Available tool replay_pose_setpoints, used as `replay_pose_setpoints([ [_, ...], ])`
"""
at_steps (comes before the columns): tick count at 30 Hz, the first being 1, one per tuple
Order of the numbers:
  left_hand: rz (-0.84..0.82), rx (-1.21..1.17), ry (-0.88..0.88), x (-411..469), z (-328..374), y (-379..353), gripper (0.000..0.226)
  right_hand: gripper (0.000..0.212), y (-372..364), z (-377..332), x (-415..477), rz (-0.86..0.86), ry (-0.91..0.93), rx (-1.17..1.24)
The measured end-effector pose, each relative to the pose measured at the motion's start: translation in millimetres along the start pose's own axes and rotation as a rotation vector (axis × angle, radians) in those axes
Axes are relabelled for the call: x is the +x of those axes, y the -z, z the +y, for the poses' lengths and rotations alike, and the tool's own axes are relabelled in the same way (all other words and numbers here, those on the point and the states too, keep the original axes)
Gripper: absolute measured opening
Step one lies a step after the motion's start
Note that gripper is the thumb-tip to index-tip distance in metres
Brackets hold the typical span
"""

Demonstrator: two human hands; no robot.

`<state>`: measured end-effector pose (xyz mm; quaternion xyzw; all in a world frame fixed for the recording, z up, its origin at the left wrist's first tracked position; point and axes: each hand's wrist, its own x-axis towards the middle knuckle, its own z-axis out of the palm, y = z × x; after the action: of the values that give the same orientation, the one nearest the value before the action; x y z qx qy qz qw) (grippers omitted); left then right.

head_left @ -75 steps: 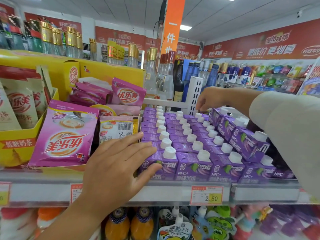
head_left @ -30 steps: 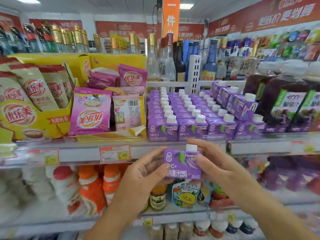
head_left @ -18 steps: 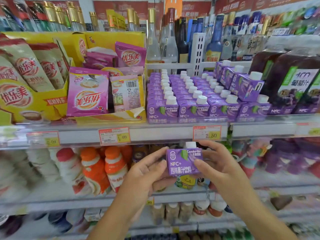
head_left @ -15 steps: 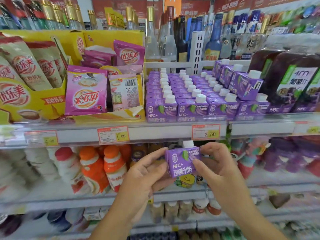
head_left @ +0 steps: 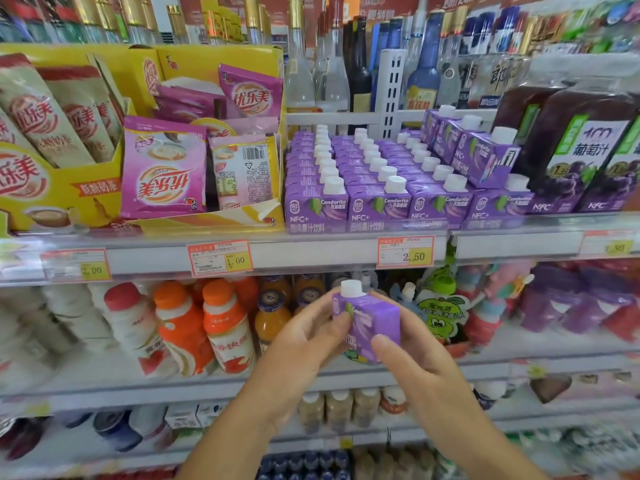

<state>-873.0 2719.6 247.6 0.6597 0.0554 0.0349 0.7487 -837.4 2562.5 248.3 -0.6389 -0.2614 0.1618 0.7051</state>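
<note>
I hold a small purple juice carton [head_left: 372, 325] with a white screw cap in front of the middle shelf. My left hand [head_left: 306, 342] grips its left side, thumb on the front face. My right hand [head_left: 412, 358] grips its right side, thumb across the lower corner. The carton is turned so a corner edge points towards me. On the shelf above stand several rows of the same purple cartons [head_left: 377, 174].
The shelf rail [head_left: 311, 252] carries price tags. Pink and yellow milk-tea sachets [head_left: 164, 171] fill a yellow display box on the left. Dark grape juice bottles [head_left: 585, 143] stand at right. Orange-capped drink bottles [head_left: 221, 327] sit on the lower shelf behind my hands.
Both hands took a carton off the upper shelf and lowered it in front of the lower shelf. Over the last half second the carton has been rotated, its front label turning away leftward.
</note>
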Motion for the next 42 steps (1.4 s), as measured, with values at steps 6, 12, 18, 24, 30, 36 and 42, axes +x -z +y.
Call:
replay_pose_setpoints([
  [6,0.096,-0.059,-0.053,-2.2,0.5,-7.0,0.044,0.047,10.4,7.5,-1.3,0.098,-0.027,-0.095],
  [12,0.068,-0.221,0.008,-6.6,0.5,-4.2,0.044,0.043,21.5,4.7,0.2,0.177,-0.071,-0.023],
  [18,0.078,-0.23,-0.011,-8.9,-5.2,-5.6,0.033,0.035,22.0,5.0,-0.8,0.192,-0.085,0.042],
  [24,0.115,-0.241,-0.04,-8.2,-5.0,-7.6,0.033,0.026,20.3,5.9,-0.3,0.317,-0.035,0.028],
  [30,0.065,-0.204,-0.072,-13.1,-5.2,-14.4,0.028,0.072,11.6,7.8,-6.2,0.168,-0.06,-0.042],
  [36,0.067,0.067,-0.014,-5.4,-7.7,-7.8,0.066,0.06,11.8,8.9,-11.8,0.103,-0.006,0.029],
  [42,-0.119,0.044,-0.031,-10.4,-5.8,-4.0,0.05,0.057,23.1,10.1,-15.9,-0.024,-0.043,0.162],
])
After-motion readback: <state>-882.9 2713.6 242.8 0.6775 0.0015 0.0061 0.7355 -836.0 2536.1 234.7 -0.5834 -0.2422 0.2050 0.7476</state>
